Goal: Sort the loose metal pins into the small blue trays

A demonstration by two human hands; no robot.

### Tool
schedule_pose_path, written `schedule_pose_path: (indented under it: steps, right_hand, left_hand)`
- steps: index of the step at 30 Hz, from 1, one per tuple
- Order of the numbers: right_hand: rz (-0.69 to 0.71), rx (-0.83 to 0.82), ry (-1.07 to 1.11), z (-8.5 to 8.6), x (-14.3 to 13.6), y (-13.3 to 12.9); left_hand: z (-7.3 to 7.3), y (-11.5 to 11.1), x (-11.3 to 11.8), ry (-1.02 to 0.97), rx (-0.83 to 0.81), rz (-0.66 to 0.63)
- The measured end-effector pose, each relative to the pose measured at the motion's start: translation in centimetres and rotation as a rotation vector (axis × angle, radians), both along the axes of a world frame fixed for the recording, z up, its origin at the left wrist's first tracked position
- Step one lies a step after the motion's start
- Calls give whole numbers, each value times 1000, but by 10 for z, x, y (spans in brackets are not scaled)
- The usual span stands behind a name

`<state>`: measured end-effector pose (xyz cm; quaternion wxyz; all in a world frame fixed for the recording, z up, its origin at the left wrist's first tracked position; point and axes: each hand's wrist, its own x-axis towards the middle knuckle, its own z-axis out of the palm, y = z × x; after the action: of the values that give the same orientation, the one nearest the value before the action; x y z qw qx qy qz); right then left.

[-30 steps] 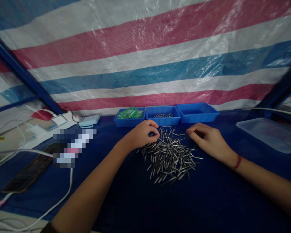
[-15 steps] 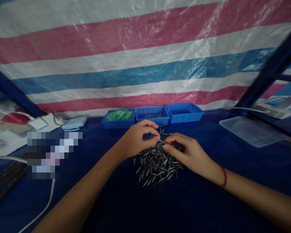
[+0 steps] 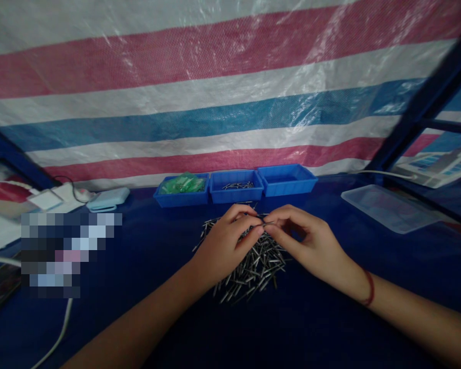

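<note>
Metal pin [image 3: 269, 223] between fingertips [image 3: 260, 230] (above pile [image 3: 258, 262])

No lettering, label, brand, number or sign is legible. The pixelated patch [image 3: 69, 256] on the worktop [image 3: 311, 333], between eight and nine o'clock from the view's centre, yields no readable characters.

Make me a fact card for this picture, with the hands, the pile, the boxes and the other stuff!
Right hand: pinching a thin metal pin
Left hand: fingertips at the pin's other end; can't tell if they grip it
Under the hands: pile of metal pins on the dark blue tabletop
Left blue bin: crumpled green plastic
Middle blue bin: more metal pins
Right blue bin: beside the middle one
Backdrop: striped plastic sheet
</note>
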<state>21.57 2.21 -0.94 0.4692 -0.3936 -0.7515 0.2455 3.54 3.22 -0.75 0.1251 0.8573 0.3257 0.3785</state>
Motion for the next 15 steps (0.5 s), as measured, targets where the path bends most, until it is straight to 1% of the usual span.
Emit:
schedule_pose_path:
  steps: [3, 6, 10, 15]
  right_hand:
    - [-3, -71, 88, -2, -2, -2]
    - [-22, -104, 143, -3, -3, -3]
    - [-53, -103, 154, -3, -3, -5]
    - [-38, -62, 134, -3, -3, -7]
  left_hand:
    - [-2, -3, 4, -58, 22, 43]
    - [-3, -7, 6, -87, 48, 68]
    - [-3, -9, 8, -98, 64, 76]
    - [-4, -9, 7, -94, 50, 94]
